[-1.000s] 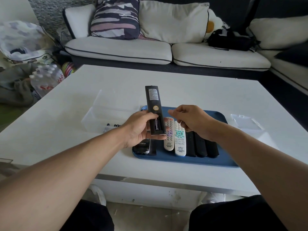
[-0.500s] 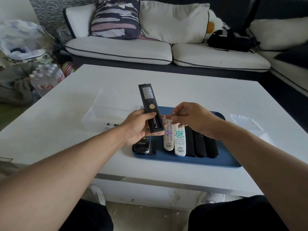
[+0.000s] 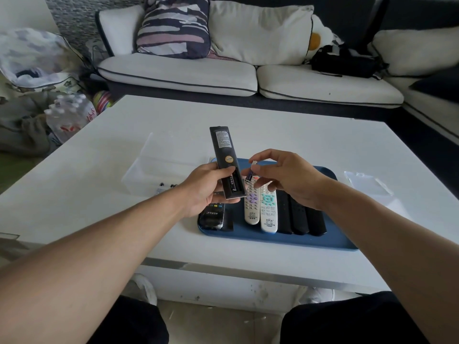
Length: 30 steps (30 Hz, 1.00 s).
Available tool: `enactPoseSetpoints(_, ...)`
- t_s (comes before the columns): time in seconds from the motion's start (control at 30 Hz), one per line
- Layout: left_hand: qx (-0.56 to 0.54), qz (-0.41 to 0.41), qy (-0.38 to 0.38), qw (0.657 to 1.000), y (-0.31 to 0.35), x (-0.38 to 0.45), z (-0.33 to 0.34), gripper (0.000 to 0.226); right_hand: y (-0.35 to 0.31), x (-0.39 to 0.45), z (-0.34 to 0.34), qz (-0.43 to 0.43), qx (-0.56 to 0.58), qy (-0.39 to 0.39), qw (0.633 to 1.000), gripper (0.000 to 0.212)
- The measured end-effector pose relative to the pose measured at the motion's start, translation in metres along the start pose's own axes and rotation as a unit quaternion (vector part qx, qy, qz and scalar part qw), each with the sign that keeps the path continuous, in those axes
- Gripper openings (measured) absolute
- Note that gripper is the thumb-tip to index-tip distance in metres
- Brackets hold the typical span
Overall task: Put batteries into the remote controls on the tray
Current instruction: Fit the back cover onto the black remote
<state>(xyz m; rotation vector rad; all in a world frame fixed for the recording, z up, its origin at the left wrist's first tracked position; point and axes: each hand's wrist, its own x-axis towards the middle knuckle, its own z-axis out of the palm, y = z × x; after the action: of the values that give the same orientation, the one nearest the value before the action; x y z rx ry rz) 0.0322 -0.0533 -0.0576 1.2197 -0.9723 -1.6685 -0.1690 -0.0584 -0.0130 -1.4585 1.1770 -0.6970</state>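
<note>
Your right hand (image 3: 285, 178) pinches a small purple battery (image 3: 249, 175) between thumb and forefinger, its other fingers loosely curled. The battery hangs just beside the open compartment of the black remote (image 3: 226, 161), apart from it by a narrow gap. Your left hand (image 3: 206, 188) grips that remote by its near end, thumb across the back, label side facing you and the far end tilted up and away from you. One battery already lies in the left slot of the compartment, just past your left thumb; the slot nearer your right fingertips is dark.

Below both hands sits the blue tray (image 3: 298, 240) on the white table (image 3: 273, 135). Under your right fingers lie two white remotes (image 3: 260, 207) side by side, buttons up, and beyond them toward your right wrist a row of black remotes (image 3: 300, 217). Under your left palm lies another black remote (image 3: 211, 216) with white lettering.

Outward from your left wrist stands a clear plastic box (image 3: 159, 170) with loose batteries (image 3: 166, 186) at its near edge. Beyond your right forearm a clear plastic lid (image 3: 367, 182) rests flat on the table.
</note>
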Motion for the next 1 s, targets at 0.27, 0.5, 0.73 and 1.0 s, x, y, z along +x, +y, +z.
enactPoseSetpoints(0.27, -0.021, -0.002, -0.006, 1.000, 0.001, 0.001, 0.003, 0.029, 0.003, -0.002, 0.007, -0.070, -0.082, 0.050, 0.993, 0.012)
enactPoseSetpoints(0.5, -0.047, 0.006, -0.005, 0.999, 0.003, 0.002, 0.001, 0.028, 0.006, -0.002, 0.009, -0.145, -0.235, 0.116, 0.954, 0.012)
enactPoseSetpoints(0.73, -0.065, 0.019, 0.004, 0.998, 0.002, 0.002, 0.000, 0.019, 0.004, -0.001, 0.009, -0.140, -0.389, 0.111, 0.904, 0.022)
enactPoseSetpoints(1.0, -0.019, 0.035, -0.005, 0.999, 0.005, -0.003, 0.004, 0.025, -0.002, -0.005, 0.016, -0.150, -0.484, 0.053, 0.860, 0.028)
